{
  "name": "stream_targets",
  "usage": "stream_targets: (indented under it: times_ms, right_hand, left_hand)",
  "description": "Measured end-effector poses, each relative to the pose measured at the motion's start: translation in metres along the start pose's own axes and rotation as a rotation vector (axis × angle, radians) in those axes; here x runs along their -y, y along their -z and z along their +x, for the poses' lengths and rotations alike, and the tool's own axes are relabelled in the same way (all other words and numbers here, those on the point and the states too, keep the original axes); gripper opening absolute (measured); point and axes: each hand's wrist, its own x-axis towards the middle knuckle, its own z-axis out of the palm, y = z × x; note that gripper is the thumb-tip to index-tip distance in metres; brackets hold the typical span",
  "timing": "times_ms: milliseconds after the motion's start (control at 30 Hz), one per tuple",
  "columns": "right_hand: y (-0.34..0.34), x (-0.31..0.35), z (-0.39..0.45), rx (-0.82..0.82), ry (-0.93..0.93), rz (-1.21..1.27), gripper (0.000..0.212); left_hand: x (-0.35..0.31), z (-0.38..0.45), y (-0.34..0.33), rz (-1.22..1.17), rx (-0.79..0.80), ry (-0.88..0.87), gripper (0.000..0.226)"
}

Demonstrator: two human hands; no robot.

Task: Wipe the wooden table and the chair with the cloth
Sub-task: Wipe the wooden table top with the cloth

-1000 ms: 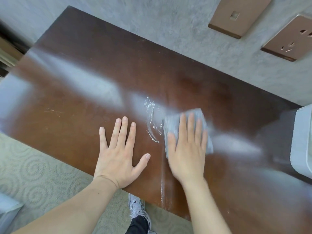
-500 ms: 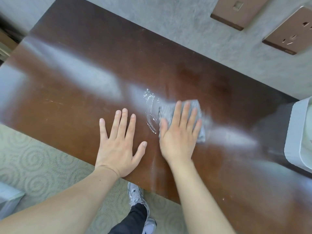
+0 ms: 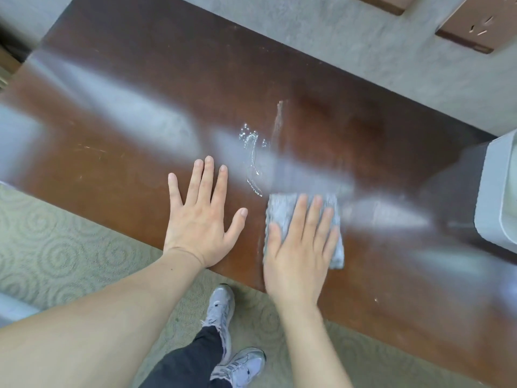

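Note:
The dark brown wooden table (image 3: 134, 91) fills the view, glossy with pale reflections. A streak of water droplets (image 3: 251, 155) lies near its middle. My right hand (image 3: 300, 245) presses flat, fingers straight, on a folded grey cloth (image 3: 282, 204) near the table's front edge, just right of the droplets. My left hand (image 3: 202, 214) rests flat on the bare wood beside it, fingers spread. No chair is in view.
A white plastic container (image 3: 498, 191) stands at the table's right end. The grey wall (image 3: 349, 43) behind the table carries brown switch plates (image 3: 475, 23). Patterned carpet (image 3: 61, 247) and my shoes (image 3: 221, 306) lie below the front edge.
My right hand has pulled the cloth back toward the front edge, away from the droplets, leaving a thin wet line. The left hand has stayed in place.

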Motion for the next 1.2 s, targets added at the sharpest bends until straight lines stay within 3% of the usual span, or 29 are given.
stream_targets:
  times_ms: [167, 500, 667, 900, 1200]
  right_hand:
    - [-0.011, 0.031, -0.038, 0.034, -0.185, 0.037, 0.071]
    - [0.014, 0.045, 0.136, 0.093, -0.050, 0.053, 0.066]
    - [0.013, 0.028, 0.091, 0.050, -0.135, 0.072, 0.061]
    - [-0.008, 0.076, -0.032, 0.060, -0.190, 0.113, 0.064]
    - [-0.001, 0.095, 0.085, 0.073, -0.228, 0.036, 0.070]
  left_hand:
    - [-0.001, 0.000, 0.002, -0.030, -0.009, 0.002, 0.081]
    - [0.004, 0.000, 0.013, -0.191, 0.005, 0.023, 0.081]
    - [0.036, 0.031, 0.024, -0.324, -0.142, -0.080, 0.068]
    - [0.076, 0.123, 0.036, -0.104, -0.011, -0.156, 0.084]
    - [0.072, 0.163, 0.023, 0.004, 0.043, -0.173, 0.088]
